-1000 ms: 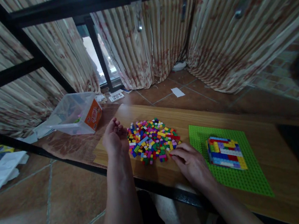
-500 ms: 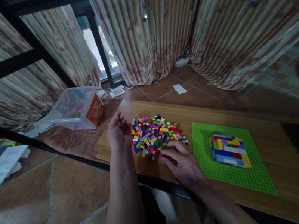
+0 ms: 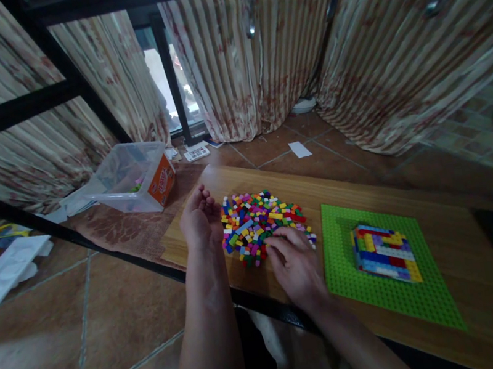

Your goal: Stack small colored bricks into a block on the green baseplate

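One brick pile (image 3: 246, 225); right hand (image 3: 298, 268) at its near right edge, fingers curled, cannot tell if pinching; left hand (image 3: 200, 222) just left, half-curled, palm contents unclear; brick build (image 3: 386, 253) farther right, underside hidden.

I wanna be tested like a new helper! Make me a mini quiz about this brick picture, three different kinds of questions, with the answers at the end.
1. Pick one: what is under the stacked brick block? A) a white paper; B) a green baseplate; C) a curtain.
2. True or false: the loose brick pile lies between the left hand and the green baseplate.
3. Fill the gap: the ____ hand is nearer the green baseplate.

Key: 1. B. 2. True. 3. The right hand.
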`<state>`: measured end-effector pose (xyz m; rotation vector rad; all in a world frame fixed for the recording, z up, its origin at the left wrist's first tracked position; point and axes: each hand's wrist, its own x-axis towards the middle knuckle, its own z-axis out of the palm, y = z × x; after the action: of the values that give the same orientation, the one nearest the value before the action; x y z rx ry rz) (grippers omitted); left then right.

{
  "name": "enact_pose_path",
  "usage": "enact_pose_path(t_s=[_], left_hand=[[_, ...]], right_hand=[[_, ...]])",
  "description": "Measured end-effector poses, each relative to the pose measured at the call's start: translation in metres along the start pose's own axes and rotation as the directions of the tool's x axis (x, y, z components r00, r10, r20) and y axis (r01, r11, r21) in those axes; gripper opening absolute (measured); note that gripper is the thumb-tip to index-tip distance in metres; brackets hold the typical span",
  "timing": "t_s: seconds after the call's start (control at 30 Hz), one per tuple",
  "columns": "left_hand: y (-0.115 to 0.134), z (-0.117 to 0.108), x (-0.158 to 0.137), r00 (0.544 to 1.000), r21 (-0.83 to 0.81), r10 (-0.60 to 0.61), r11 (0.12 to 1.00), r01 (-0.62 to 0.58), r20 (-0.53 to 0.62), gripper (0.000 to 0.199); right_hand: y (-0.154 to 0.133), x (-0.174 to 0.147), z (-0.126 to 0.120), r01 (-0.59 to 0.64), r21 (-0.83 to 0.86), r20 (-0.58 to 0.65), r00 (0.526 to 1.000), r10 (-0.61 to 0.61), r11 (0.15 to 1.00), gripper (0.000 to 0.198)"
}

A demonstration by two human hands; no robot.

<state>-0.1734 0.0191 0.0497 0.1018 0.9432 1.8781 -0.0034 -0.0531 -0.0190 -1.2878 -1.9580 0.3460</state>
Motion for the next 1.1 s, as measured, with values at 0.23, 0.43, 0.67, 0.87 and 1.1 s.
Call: enact_pose_path(t_s=[0.23,0.43,0.67,0.87,1.1], left_hand=[[0.006,-0.002,0.0,1.0,-0.024,-0.006,1.0,0.006,-0.01,0.005],[0.008,0.0,-0.001,0.999,-0.046,-0.032,0.998,0.031,-0.024,0.008],[0.007,0.0,0.0,0.999,-0.039,-0.042,0.998,0.042,-0.018,0.012],[0.004,0.004,-0.003,0.998,-0.024,-0.05,0.998,0.05,-0.03,0.009],[0.005,0.004,-0.002,0.999,-0.011,-0.041,0.999,0.041,-0.015,0.009]], right_hand=[[-0.041,0.028,0.033,0.017,-0.094,0.16,0.987,-0.002,0.995,0.022],[-0.04,0.034,0.039,0.007,-0.174,0.193,0.981,0.027,0.985,0.017],[-0.031,0.032,0.042,0.08,-0.188,0.182,0.982,-0.046,0.979,0.01],[-0.019,0.038,0.041,0.127,-0.173,0.153,0.983,-0.101,0.977,0.01],[-0.011,0.042,0.022,-0.005,-0.008,-0.007,1.0,0.005,1.0,0.009]])
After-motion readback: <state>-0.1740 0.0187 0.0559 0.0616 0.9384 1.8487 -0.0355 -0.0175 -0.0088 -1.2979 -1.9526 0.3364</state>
